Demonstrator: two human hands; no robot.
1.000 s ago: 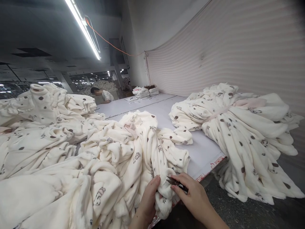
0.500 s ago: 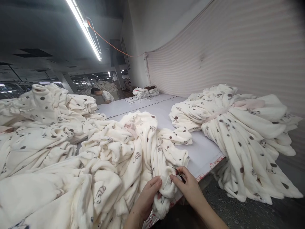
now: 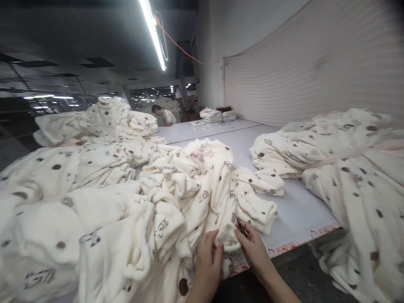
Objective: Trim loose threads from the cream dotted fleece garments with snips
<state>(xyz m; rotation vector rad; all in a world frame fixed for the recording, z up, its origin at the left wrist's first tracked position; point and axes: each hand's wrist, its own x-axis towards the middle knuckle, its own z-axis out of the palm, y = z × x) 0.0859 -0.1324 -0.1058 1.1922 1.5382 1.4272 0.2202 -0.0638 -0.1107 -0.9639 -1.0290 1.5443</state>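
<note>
A cream fleece garment [image 3: 221,181] with dark dots and small animal prints lies over the table's front edge. The rolled end of it, apparently a sleeve cuff [image 3: 229,238], is between my two hands, its opening facing up. My left hand [image 3: 208,254] pinches the cuff's left side between thumb and fingers. At the cuff's right side is my right hand [image 3: 254,248], closed around small dark thread snips [image 3: 241,227] whose tips point up and away. Its fingertips also touch the cuff edge. Part of the snips is hidden in the palm.
Piles of the same fleece [image 3: 104,164] cover the left side. A tied bundle [image 3: 347,168] hangs over the table edge at right. White folded stacks [image 3: 211,115] stand at the back of the pale table [image 3: 296,202]. A person [image 3: 168,118] is beyond the table. Striped cloth [image 3: 299,75] covers the right wall.
The view has swung left, so everything sits further right. My left hand has shifted its grip on the cuff, and the cuff's opening now shows more. The snips stay in my right hand.
</note>
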